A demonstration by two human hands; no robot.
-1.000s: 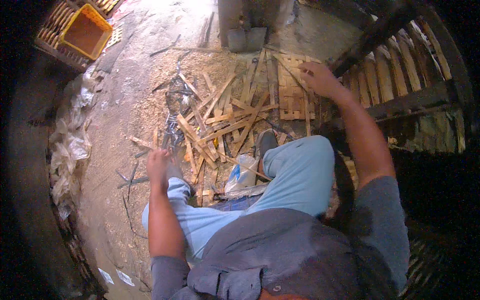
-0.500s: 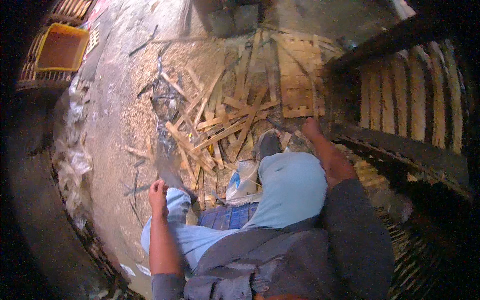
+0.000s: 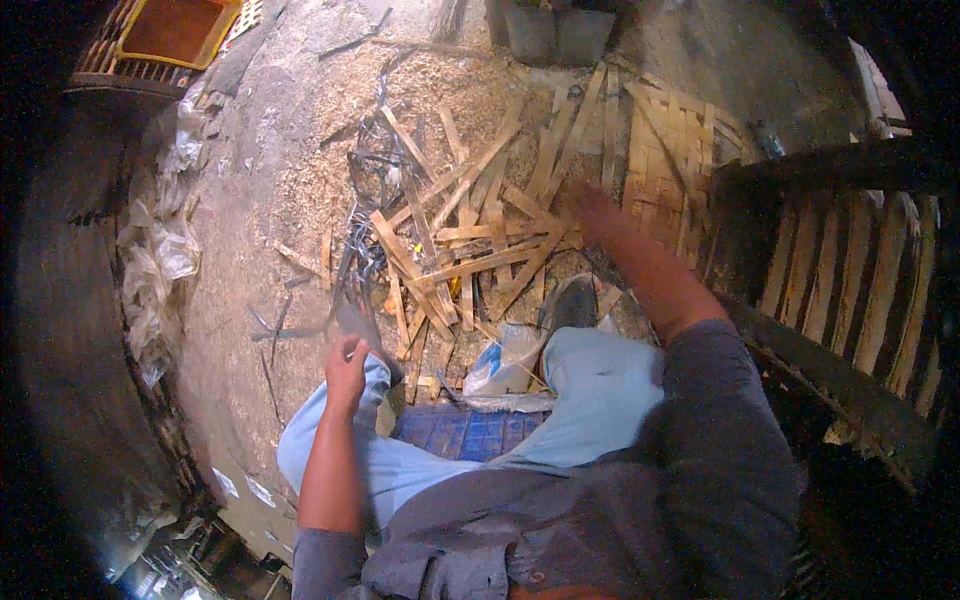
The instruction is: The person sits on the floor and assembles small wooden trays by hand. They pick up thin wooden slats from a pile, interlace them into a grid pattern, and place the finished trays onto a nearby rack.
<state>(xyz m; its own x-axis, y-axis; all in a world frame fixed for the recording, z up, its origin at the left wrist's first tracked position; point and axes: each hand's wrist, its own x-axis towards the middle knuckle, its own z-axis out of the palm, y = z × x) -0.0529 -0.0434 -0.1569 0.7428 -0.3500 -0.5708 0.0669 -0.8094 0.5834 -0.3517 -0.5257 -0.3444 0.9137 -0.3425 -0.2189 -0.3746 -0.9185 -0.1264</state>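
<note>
Apparently, a sorting or picking-over of the loose wooden slats point(image 3: 480, 266) is in hand. They are spread in a crossed heap at the middle of the floor, beyond the feet, with dark strips point(image 3: 358, 240) tangled at the left side and a white bag point(image 3: 515, 350) lying on the near side. The right hand point(image 3: 590, 208) is held out over the heap's right side, near the woven panel point(image 3: 645, 160); it is blurred, so whether a slat is grasped or touched cannot be told. The left hand point(image 3: 347, 362) is held near the left shin, well apart from the slats, with its fingers loosely curled; whether anything thin is pinched there cannot be seen. For a slat to be lifted cleanly, it is judged, one lying uppermost should be chosen and gripped near a free end.
</note>
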